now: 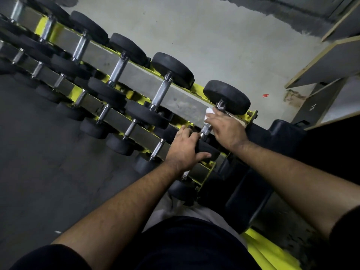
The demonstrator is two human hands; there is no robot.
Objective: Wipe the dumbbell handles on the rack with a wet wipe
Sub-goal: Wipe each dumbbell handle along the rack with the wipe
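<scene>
The rack (198, 88) is the big thing here, yellow frame with grey rails, running diagonally from upper left down to lower right, two tiers stacked with black-headed dumbbells. It sits on a bare grey concrete floor (214, 36), with dark rubber matting (39, 152) on the near side and what looks like a padded bench (272, 152) off the right end. Dim gym room, wooden-edged shelving in the far right corner.

The dumbbell (227, 96) being worked on is the last one at the right end of the upper tier. Its long axis crosses the rails, far head up top, near head down toward the person, so the handle (206, 129) runs away from the body.

The left hand (185, 149) has its grip draped over the near head, fingers curled around the edge and thumb along the side, steadying it I'd guess. The right hand (226, 127) is the one on the handle, grip wrapped round the bar with the wet wipe (210, 112) bunched under the fingers, white bit poking out at the far end.

Bare knurled steel shows just below the right hand, so the next stroke probably needs to slide back along the bar toward the near head. The other handles stretch off to the left.
</scene>
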